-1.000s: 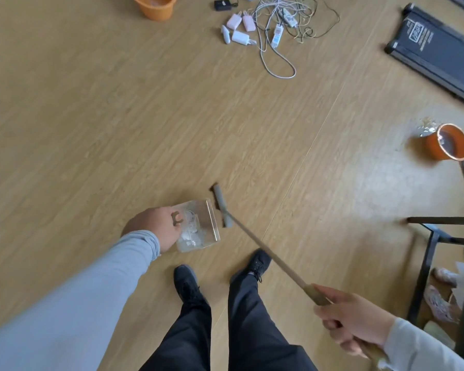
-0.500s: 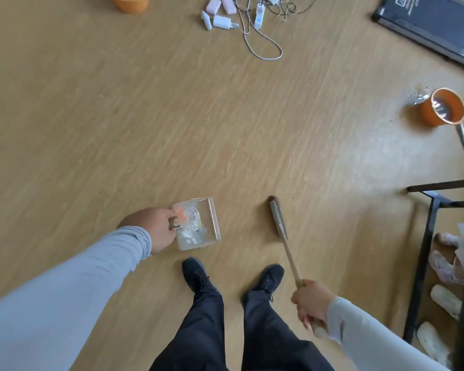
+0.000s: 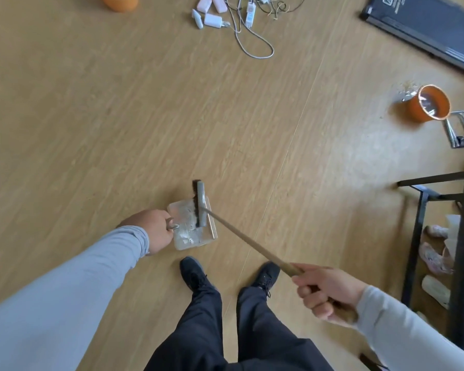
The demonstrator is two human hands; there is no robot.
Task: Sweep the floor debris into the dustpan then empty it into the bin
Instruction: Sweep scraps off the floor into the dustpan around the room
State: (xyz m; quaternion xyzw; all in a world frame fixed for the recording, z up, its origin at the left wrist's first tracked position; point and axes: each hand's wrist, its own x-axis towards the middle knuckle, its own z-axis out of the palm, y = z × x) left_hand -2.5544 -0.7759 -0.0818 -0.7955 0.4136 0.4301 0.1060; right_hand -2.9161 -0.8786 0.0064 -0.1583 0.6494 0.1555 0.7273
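A clear plastic dustpan (image 3: 208, 236) lies on the wooden floor just ahead of my shoes, with pale scraps of debris inside it. My left hand (image 3: 152, 231) grips its short handle at the left side. My right hand (image 3: 326, 293) grips the wooden handle of a broom (image 3: 244, 239). The broom's grey head (image 3: 201, 204) rests across the dustpan's far right edge, bristles reaching over the pan. An orange bin (image 3: 429, 103) stands at the right, with small bits of debris (image 3: 406, 88) on the floor beside it.
A second orange bucket (image 3: 119, 1) sits at the top left edge. Chargers and tangled white cables (image 3: 241, 20) lie at the top middle. A black treadmill (image 3: 423, 30) fills the top right. A black rack (image 3: 439, 236) with slippers stands at the right, a metal clip (image 3: 461, 127) near the bin.
The broom head swung left from the open floor onto the dustpan's edge. My right hand moved forward and up along the handle. My left hand kept hold of the dustpan.
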